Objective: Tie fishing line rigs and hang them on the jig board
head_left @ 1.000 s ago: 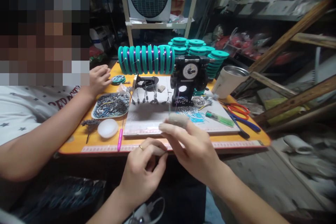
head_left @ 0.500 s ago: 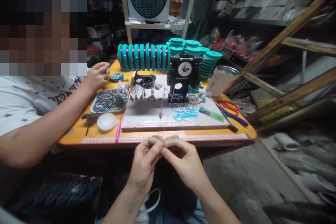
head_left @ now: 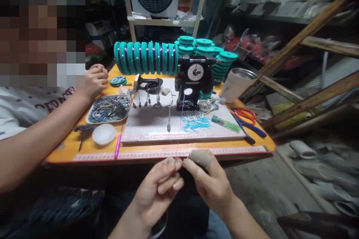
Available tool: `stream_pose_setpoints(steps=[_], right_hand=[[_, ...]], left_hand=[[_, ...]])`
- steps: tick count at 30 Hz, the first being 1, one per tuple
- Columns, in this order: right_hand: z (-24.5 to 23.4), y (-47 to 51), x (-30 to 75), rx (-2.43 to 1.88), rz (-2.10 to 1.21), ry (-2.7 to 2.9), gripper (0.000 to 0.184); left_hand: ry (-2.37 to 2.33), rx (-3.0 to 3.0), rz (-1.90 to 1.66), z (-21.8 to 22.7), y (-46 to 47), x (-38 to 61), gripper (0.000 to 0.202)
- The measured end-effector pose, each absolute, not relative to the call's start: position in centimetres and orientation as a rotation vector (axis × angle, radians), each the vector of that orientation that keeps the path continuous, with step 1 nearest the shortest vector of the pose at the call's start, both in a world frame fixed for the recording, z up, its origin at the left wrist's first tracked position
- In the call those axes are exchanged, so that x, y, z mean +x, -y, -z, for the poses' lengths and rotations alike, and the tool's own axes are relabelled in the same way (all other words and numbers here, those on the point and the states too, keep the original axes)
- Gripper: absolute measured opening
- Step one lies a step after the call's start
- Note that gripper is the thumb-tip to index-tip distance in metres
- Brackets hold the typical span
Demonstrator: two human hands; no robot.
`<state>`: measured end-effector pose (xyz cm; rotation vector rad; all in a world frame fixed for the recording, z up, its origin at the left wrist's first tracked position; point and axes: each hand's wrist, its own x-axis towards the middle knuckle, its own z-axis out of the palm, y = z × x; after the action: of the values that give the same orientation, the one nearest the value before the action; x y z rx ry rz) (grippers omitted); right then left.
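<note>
My left hand (head_left: 159, 190) and my right hand (head_left: 209, 181) meet just below the front edge of the orange table (head_left: 241, 145). Both pinch a thin purple line (head_left: 181, 119) that runs up to the black winding machine with a dial (head_left: 193, 82). A grey sleeve covers my right index finger (head_left: 200, 158). A small weight (head_left: 168, 125) lies on the white board (head_left: 151, 121) beside the line. Blue bits (head_left: 196, 122) are scattered on the board to the right of the line.
Another person's arm (head_left: 42, 138) stretches along the left, its hand (head_left: 95, 78) by a small teal spool. A tray of small metal parts (head_left: 108, 109), white lid (head_left: 103, 134), pink tool (head_left: 117, 145), teal spools (head_left: 146, 58), cup (head_left: 238, 84), scissors and pliers (head_left: 248, 119) crowd the table.
My hands have dropped a little below the table edge and turned, still pinching the line. The view has shifted so the table sits slightly lower and left.
</note>
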<state>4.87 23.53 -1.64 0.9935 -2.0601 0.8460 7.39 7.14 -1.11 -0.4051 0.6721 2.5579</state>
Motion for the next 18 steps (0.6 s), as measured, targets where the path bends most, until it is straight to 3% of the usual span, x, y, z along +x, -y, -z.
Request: stream_pose_setpoints(steps=[9,18], right_hand=[[1.9,-25.2,3.5,1.187,-0.647,2.011,0.018],[0.1,-26.6,5.0,1.23,-0.524,2.089,0.018]], left_hand=[[-0.338,-0.477,-2.4,2.5,-7.2,6.6,0.01],[-0.393,-0.376,-2.345,2.4,-7.7,6.0,0.012]])
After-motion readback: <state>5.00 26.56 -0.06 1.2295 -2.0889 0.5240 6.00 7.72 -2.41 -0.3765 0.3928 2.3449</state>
